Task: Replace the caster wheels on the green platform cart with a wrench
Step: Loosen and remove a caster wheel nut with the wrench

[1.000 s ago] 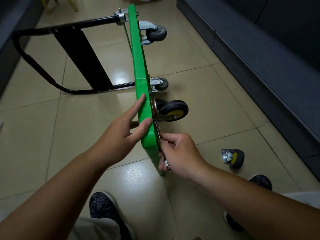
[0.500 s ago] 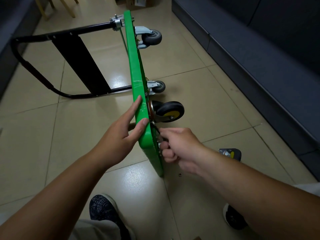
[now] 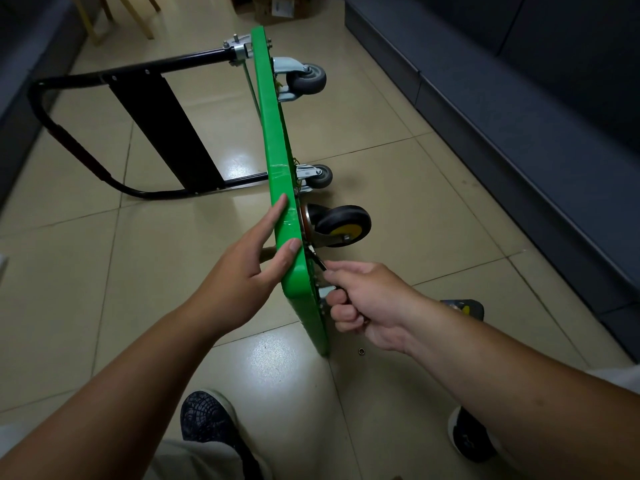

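The green platform cart (image 3: 273, 133) stands on its long edge on the tiled floor, underside facing right. My left hand (image 3: 249, 268) presses flat against its upper edge, fingers straight. My right hand (image 3: 367, 299) grips a thin dark wrench (image 3: 317, 259) whose head reaches the base plate of a black caster with a yellow hub (image 3: 341, 225). Two grey casters (image 3: 308, 77) (image 3: 318, 176) sit farther along the underside. A loose black-and-yellow caster (image 3: 464, 308) lies on the floor, partly hidden behind my right forearm.
The cart's black folding handle (image 3: 114, 133) lies open on the floor to the left. A small nut (image 3: 361, 350) lies on the tile by the cart's near corner. A dark sofa base (image 3: 502, 109) runs along the right. My shoes (image 3: 207, 417) are below.
My right hand has risen along the cart's underside and swung the wrench up toward the yellow-hub caster's plate. The left hand keeps its place on the edge.
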Action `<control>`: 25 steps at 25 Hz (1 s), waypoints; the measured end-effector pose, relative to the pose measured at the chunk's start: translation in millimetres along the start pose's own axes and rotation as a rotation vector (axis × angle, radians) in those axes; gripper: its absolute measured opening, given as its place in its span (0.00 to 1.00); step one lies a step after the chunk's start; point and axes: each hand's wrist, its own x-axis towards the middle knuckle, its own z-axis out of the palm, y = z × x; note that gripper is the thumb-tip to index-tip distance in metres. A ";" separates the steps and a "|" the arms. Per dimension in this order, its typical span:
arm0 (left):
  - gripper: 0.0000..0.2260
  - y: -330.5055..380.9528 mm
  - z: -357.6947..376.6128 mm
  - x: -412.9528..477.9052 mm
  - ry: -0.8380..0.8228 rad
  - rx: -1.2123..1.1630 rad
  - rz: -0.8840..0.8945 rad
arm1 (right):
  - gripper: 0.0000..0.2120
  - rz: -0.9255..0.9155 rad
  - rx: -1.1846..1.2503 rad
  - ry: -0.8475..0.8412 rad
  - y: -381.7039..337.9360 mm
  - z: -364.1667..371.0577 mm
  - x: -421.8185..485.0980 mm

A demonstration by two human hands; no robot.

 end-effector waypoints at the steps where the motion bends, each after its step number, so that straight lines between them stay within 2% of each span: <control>1: 0.31 -0.2 -0.2 0.0 0.000 -0.001 -0.002 | 0.15 -0.006 -0.001 -0.008 0.1 -0.4 -1.8; 6: 0.30 -1.2 3.0 -0.6 0.010 -0.027 0.012 | 0.15 0.020 -0.081 -0.069 0.4 1.5 -3.9; 15: 0.30 -1.0 4.4 -0.6 0.013 0.002 0.015 | 0.16 -0.088 -0.472 -0.056 5.2 12.0 -0.7; 19: 0.28 -5.0 5.1 1.5 0.013 0.028 0.030 | 0.20 -0.201 -0.705 0.000 18.0 17.2 -7.0; 22: 0.28 -6.7 4.3 1.7 0.014 0.033 0.029 | 0.19 -0.220 -0.706 -0.003 15.6 18.4 -7.2; 25: 0.30 -7.4 3.8 2.2 0.013 0.038 0.024 | 0.18 -0.148 -0.679 -0.003 -1.1 15.1 3.8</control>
